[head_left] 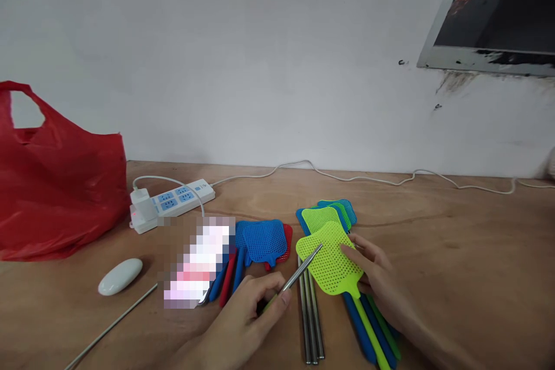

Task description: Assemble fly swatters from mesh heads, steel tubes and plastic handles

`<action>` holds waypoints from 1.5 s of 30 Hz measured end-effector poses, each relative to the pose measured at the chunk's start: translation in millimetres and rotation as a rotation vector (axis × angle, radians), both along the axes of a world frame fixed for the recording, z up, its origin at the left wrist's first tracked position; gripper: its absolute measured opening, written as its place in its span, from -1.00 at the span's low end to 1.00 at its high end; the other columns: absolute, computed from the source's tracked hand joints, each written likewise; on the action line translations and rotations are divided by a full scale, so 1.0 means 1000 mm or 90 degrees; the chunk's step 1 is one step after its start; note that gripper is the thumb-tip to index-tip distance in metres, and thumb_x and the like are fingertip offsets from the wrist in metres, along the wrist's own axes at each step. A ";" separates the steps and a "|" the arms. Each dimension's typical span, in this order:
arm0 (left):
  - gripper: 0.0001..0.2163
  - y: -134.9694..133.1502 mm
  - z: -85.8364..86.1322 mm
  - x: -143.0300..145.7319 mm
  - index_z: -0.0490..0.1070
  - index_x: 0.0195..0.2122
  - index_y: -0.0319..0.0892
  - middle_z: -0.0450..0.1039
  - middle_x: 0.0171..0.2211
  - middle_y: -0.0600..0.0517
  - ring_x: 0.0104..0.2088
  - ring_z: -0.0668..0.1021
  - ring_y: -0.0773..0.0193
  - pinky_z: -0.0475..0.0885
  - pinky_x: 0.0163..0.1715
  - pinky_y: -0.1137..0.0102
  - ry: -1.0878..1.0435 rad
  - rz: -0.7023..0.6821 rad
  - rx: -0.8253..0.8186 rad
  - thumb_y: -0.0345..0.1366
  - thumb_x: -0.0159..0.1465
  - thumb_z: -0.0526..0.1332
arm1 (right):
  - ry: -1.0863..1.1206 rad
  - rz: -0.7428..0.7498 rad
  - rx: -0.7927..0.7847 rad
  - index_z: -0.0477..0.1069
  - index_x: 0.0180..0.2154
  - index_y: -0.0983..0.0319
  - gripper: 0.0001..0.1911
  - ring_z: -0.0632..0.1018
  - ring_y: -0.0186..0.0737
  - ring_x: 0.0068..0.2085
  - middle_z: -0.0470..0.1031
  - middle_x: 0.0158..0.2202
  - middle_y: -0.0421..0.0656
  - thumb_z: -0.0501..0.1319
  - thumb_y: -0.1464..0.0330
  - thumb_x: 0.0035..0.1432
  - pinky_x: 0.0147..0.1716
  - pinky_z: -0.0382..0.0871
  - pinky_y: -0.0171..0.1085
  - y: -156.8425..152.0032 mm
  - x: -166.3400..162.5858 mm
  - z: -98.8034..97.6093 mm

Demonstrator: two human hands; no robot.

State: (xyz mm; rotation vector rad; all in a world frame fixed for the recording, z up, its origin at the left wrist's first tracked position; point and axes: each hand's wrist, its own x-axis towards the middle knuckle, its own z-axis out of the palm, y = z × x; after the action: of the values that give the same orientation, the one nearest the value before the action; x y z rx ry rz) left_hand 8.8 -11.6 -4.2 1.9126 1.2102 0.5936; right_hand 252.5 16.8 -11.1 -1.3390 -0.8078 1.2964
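Observation:
My left hand (249, 312) is closed around a slim metal rod (306, 263), which slants up to the right. The rod's tip lies in front of the mesh head of a yellow-green fly swatter (332, 257). My right hand (379, 274) grips that head at its right edge, with the thumb on the mesh. Under and behind it lie more fly swatters in a pile (344, 211), blue, green and yellow-green. Several metal rods (309, 324) lie side by side between my hands. Left of them, blue and red fly swatters (265, 241) form a second pile.
A lit, blurred-out screen (202, 263) covers some of the left pile's handles. Farther left are a white oval object (120, 276), a power strip (186, 199) with a plugged-in charger (143, 205), and a red plastic bag (65, 185). A white cable (359, 178) runs along the wall.

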 end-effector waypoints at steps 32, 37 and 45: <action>-0.62 0.002 0.004 0.001 0.43 -0.32 -0.13 0.29 -0.47 0.10 -0.37 0.37 0.23 0.23 -0.37 0.40 -0.017 -0.009 0.016 -0.01 0.43 0.00 | -0.069 0.172 0.115 0.49 -0.42 0.25 -0.58 0.57 -0.23 -0.52 0.56 -0.57 -0.20 0.51 0.09 -0.18 -0.62 0.44 -0.37 0.002 -0.008 0.001; -0.61 0.002 0.002 0.001 0.42 -0.37 -0.15 0.29 -0.49 0.10 -0.36 0.40 0.23 0.25 -0.36 0.41 -0.010 0.005 0.020 0.00 0.43 0.01 | -0.038 0.182 0.087 0.62 -0.18 0.23 -0.47 0.67 -0.03 -0.27 0.65 -0.16 0.00 0.49 0.05 -0.16 -0.40 0.59 -0.18 -0.004 -0.013 0.011; -0.57 0.003 0.000 0.003 0.36 -0.46 -0.15 0.18 -0.55 0.14 -0.46 0.32 0.30 0.20 -0.46 0.45 -0.002 -0.020 0.036 0.03 0.42 0.01 | -0.002 0.198 0.169 0.58 -0.10 0.18 -0.53 0.58 -0.21 -0.47 0.64 -0.32 -0.08 0.44 0.08 -0.02 -0.59 0.45 -0.32 -0.004 -0.009 0.006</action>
State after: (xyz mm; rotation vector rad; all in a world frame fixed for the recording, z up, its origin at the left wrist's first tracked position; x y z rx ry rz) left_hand 11.8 -8.4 -4.0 1.9729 1.1708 0.6200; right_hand 243.5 13.1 -5.0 -1.0325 -1.1820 1.3676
